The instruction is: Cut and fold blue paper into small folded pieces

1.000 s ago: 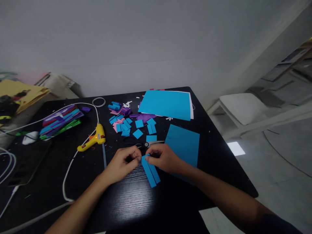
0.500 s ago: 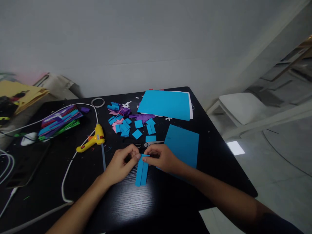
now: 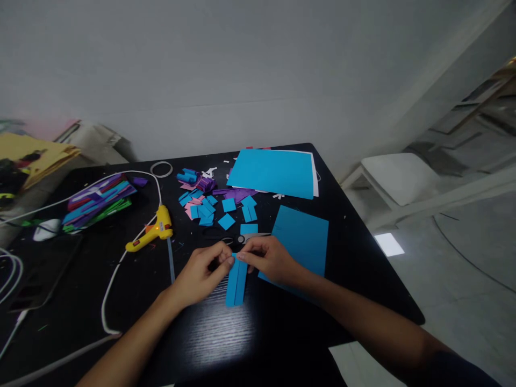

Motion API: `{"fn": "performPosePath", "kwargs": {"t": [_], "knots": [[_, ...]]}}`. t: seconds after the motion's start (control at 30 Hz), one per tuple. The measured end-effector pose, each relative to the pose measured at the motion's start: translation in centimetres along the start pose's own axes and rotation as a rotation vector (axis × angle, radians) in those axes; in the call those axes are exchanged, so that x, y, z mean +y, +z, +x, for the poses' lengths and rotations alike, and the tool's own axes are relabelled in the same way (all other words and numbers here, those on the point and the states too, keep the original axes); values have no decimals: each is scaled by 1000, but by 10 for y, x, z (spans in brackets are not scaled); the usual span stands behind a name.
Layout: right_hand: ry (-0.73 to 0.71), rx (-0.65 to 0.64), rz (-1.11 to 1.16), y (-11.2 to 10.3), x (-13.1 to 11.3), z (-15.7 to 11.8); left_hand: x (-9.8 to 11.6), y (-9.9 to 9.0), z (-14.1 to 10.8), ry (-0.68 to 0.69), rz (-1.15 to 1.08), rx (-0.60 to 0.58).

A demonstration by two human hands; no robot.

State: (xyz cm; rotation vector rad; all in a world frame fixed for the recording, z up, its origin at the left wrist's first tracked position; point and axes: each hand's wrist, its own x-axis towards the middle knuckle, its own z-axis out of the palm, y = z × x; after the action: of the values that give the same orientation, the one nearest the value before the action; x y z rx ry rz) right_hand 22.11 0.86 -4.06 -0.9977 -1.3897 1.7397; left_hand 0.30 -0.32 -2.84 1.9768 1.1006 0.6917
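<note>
A folded blue paper strip [image 3: 237,285] with a lengthwise line down it hangs toward me between both hands. My left hand [image 3: 205,271] pinches its upper left corner, and my right hand [image 3: 268,259] grips the upper right corner. Just beyond the fingertips lie scissors [image 3: 241,239], their blades pointing right, beside a small blue piece [image 3: 249,229]. More small blue squares [image 3: 227,221] are scattered farther back. A blue sheet [image 3: 302,242] lies partly under my right hand and forearm.
A yellow glue gun [image 3: 155,232] with a white cord lies left of my hands. Behind are a large blue sheet [image 3: 274,172] on white paper and purple scraps [image 3: 237,194]. Coloured strips [image 3: 100,201] and a dark phone [image 3: 48,274] are at left; a white stool [image 3: 399,174] stands right.
The lower end of the blue strip has swung slightly to the right and its two layers look more closely aligned. Both hands keep their pinch at its top.
</note>
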Motion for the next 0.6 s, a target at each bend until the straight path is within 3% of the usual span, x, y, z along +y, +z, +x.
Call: {"fn": "performPosePath", "kwargs": {"t": [0.37, 0.6], "knots": [[37, 36, 31, 1, 6, 5, 1, -2, 4, -205, -231, 90], [221, -219, 150, 0, 7, 0, 1, -1, 8, -266, -408, 187]]}}
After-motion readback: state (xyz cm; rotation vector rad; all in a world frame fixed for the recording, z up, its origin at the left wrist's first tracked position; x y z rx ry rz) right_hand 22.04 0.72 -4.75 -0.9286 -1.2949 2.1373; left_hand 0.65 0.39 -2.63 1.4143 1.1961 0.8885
